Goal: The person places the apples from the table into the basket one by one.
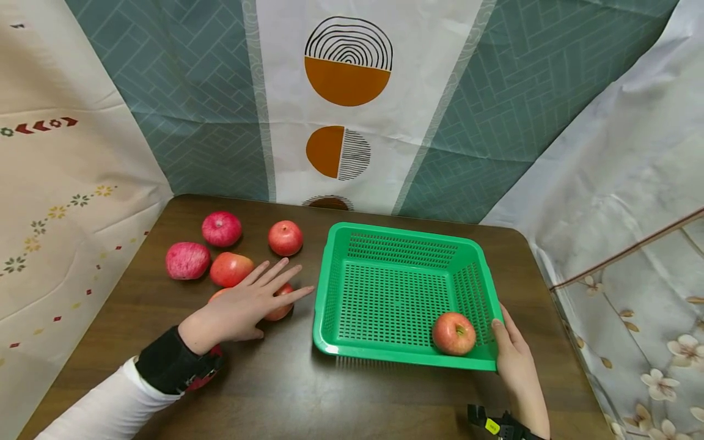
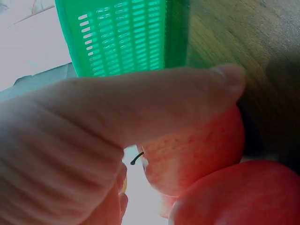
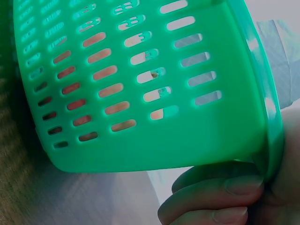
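My left hand (image 1: pixel 239 308), its fingers spread, hovers palm down over a red apple (image 1: pixel 279 310) left of the basket. The palm partly hides another fruit beneath it. In the left wrist view the thumb passes across a red apple (image 2: pixel 201 157) with a dark stem, and a second red fruit (image 2: pixel 243 197) sits close below. At the right, my right hand (image 1: pixel 516 360) grips the rim of a green plastic basket (image 1: pixel 407 360), thumb over the edge and fingers curled outside. A single red-yellow apple (image 1: pixel 453 333) lies in the basket's near right corner.
Pinkish-red fruits (image 1: pixel 222 229) and an orange-red apple (image 1: pixel 231 269) lie on the left of the brown table (image 1: pixel 352 403). One more apple (image 1: pixel 285 238) sits behind the left hand. Patterned cloth (image 1: pixel 456 122) hangs along the back and both sides.
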Motion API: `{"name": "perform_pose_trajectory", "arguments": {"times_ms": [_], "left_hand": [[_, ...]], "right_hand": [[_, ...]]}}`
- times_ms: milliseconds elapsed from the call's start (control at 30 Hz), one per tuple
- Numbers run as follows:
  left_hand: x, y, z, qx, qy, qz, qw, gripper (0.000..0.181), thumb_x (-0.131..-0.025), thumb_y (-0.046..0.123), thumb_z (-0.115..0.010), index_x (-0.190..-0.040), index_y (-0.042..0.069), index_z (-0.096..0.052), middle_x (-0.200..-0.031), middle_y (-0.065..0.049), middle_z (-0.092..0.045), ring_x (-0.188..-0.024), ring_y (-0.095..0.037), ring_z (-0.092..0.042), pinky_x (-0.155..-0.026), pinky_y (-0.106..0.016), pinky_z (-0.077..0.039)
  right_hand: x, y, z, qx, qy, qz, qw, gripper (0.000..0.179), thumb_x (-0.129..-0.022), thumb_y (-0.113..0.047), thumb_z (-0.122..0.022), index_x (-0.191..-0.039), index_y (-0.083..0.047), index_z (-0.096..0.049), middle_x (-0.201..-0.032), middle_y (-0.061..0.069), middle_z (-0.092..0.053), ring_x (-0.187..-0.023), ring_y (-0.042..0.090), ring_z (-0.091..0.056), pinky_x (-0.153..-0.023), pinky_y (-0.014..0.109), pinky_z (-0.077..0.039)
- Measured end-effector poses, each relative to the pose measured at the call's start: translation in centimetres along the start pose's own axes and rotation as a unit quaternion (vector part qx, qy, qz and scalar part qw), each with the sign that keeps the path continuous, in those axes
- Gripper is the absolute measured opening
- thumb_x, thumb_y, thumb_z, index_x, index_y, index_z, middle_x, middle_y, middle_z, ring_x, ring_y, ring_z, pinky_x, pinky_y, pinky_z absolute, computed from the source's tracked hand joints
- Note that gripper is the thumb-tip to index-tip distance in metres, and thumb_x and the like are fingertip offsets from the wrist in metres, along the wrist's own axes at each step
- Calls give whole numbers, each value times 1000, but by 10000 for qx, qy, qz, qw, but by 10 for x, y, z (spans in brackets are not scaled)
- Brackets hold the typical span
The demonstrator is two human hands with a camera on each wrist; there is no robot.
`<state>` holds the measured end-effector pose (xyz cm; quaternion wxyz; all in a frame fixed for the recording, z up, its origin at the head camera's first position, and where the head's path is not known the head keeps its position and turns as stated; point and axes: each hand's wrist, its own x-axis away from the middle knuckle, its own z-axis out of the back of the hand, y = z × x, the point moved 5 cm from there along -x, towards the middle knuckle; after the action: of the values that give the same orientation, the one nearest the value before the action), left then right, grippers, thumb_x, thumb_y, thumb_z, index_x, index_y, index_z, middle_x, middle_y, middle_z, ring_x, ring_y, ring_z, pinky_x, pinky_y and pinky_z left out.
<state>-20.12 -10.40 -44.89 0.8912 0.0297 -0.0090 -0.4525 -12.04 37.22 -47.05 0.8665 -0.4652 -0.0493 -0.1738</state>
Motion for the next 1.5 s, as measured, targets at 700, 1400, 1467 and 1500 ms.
{"name": "perform_pose_trajectory", "arguments": {"times_ms": [700, 1400, 1467, 1500], "left_hand": [[-3, -4, -6, 162, -72, 162, 9997, 88, -70, -21, -72, -146, 18, -49, -149, -21, -42, -140, -37, -27, -110, -56, -33], [-3, -6, -8, 405, 269, -137, 9987, 68, -79, -12, -72, -138, 19, -58, -142, -20, -49, -134, -39, -38, -103, -57, -41], [-3, -5, -7, 373, 341, -209, 9985, 67, -79, -10, -73, -137, 19, -58, -141, -20, -50, -133, -38, -39, -104, -57, -41], [-4, -5, -6, 337, 377, -259, 9984, 66, -79, -9, -73, -137, 19, -58, -140, -19, -50, -133, -37, -39, -105, -56, -40]], "right_hand": [[-1, -1, -2, -155, 42, -15, 9999, 60, -106, -54, -25, -158, -33, -7, -154, 16, -29, -106, 29, -47, -83, 39, -42], [0, 0, -2, -94, 93, -82, 9999, 60, -106, -54, -23, -159, -32, -7, -152, 18, -29, -108, 33, -44, -83, 43, -40], [0, 1, -2, -104, 81, -93, 9999, 59, -106, -54, -23, -159, -33, -6, -152, 19, -29, -109, 33, -44, -84, 44, -40], [0, 2, -2, -95, 74, -104, 9999, 59, -106, -55, -23, -158, -34, -6, -152, 19, -29, -109, 33, -44, -83, 44, -40]]}}
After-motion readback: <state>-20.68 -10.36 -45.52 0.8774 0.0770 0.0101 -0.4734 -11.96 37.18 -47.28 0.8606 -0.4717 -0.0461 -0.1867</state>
